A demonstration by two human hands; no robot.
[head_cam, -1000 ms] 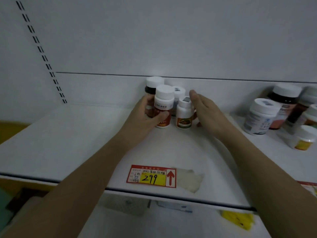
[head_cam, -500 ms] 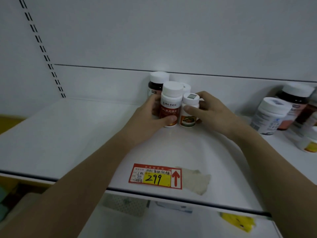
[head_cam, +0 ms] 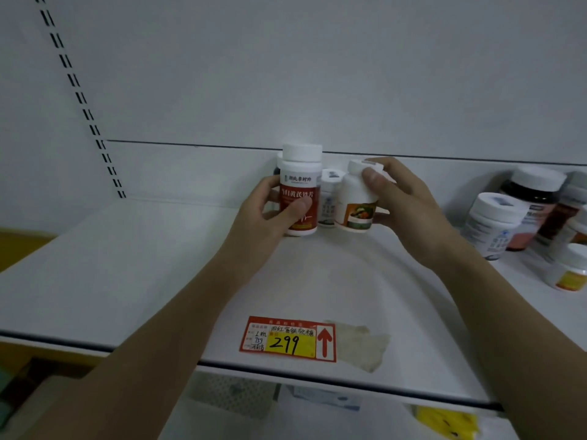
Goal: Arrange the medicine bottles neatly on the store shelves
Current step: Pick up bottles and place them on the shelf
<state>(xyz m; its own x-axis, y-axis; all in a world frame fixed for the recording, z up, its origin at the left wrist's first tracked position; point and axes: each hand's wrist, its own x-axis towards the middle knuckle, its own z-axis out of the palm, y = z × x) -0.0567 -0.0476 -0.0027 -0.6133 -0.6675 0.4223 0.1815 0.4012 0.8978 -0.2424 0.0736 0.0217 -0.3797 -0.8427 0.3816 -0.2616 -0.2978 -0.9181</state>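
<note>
Currently: left hand (head_cam: 270, 214) gripping upright red-label bottle (head_cam: 300, 198); right hand (head_cam: 403, 201) gripping tilted white bottle (head_cam: 357, 201) at its three o'clock.

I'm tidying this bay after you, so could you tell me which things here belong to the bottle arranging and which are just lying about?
Part of the job:
- red-label bottle, gripped by the left hand
- tilted white bottle, gripped by the right hand
- small bottle between them
- bottles at right
- shelf

Just lying about:
- 299 price tag
- tape residue
</note>
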